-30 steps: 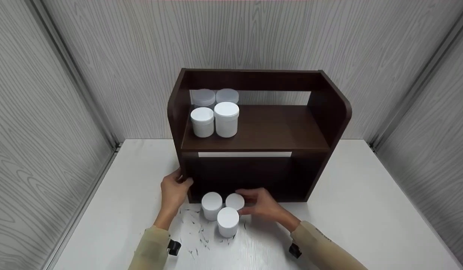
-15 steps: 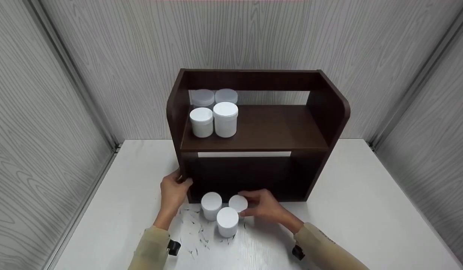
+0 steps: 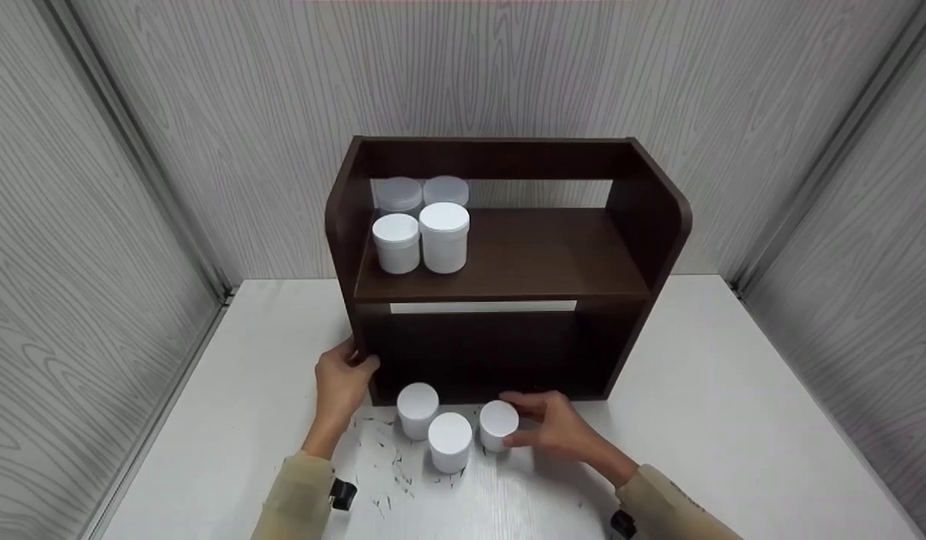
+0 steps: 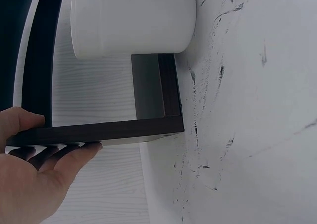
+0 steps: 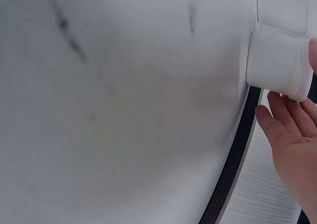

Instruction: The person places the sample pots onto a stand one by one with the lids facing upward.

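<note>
My left hand (image 3: pixel 344 381) grips the front edge of the left side panel of a dark brown two-tier shelf (image 3: pixel 500 294). In the left wrist view its thumb and fingers (image 4: pixel 74 159) lie on opposite sides of the panel. With thumb and fingers, my right hand (image 3: pixel 564 431) holds a white lidded jar (image 3: pixel 498 425) upright at the table, in front of the shelf. To its left stand two more white jars, a nearer one (image 3: pixel 450 442) and one by the shelf's lower edge (image 3: pixel 418 410).
On the upper shelf board, at the left, a short white jar (image 3: pixel 397 244) and a taller one (image 3: pixel 445 238) stand before two translucent-looking jars (image 3: pixel 400 196). The white table (image 3: pixel 732 420) bears dark scuff marks. Wood-grain panels (image 3: pixel 507 67) enclose the back and sides.
My right hand has drawn its jar right and slightly toward me, away from the other two, leaving a gap. My left hand stays on the panel. The head view has shifted slightly.
</note>
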`<state>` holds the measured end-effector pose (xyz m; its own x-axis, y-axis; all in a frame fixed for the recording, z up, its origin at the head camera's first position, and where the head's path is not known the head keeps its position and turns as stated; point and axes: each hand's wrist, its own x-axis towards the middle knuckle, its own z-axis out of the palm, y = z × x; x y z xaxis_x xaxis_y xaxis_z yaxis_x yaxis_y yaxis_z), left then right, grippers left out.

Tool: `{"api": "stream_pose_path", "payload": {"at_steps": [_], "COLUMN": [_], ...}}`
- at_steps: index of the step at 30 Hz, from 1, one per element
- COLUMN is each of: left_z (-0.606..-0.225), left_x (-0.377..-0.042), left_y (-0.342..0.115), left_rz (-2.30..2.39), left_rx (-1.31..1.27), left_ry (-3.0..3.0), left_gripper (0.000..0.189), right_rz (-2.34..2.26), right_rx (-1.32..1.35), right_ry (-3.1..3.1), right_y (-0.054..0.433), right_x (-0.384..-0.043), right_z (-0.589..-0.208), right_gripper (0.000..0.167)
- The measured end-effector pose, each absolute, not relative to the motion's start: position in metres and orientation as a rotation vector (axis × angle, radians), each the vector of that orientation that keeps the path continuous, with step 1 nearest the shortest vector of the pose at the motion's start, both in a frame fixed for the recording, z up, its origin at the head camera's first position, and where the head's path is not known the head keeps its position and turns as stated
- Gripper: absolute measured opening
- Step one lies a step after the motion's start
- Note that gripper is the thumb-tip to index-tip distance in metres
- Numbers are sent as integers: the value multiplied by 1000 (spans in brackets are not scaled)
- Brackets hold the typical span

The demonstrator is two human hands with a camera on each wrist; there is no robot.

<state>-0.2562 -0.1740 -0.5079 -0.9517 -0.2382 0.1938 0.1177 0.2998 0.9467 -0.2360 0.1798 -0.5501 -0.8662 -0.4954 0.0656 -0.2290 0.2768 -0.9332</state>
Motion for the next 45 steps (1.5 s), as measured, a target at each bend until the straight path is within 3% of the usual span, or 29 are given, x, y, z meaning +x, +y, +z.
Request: {"api": "stream_pose_path", "payload": {"at_steps": [45], "left_z": [-506], "left_x": [-256], "left_y": [-174], "left_rz": [-1723], "left_rx": [129], "left_ry": [-2286], "left_gripper": [56], "right_rz": [-1681], "right_rx": [-665], "right_ry": [2337], "right_y": [215], "right_x": [-211], "right_z": [-556], "right_gripper": [68]}}
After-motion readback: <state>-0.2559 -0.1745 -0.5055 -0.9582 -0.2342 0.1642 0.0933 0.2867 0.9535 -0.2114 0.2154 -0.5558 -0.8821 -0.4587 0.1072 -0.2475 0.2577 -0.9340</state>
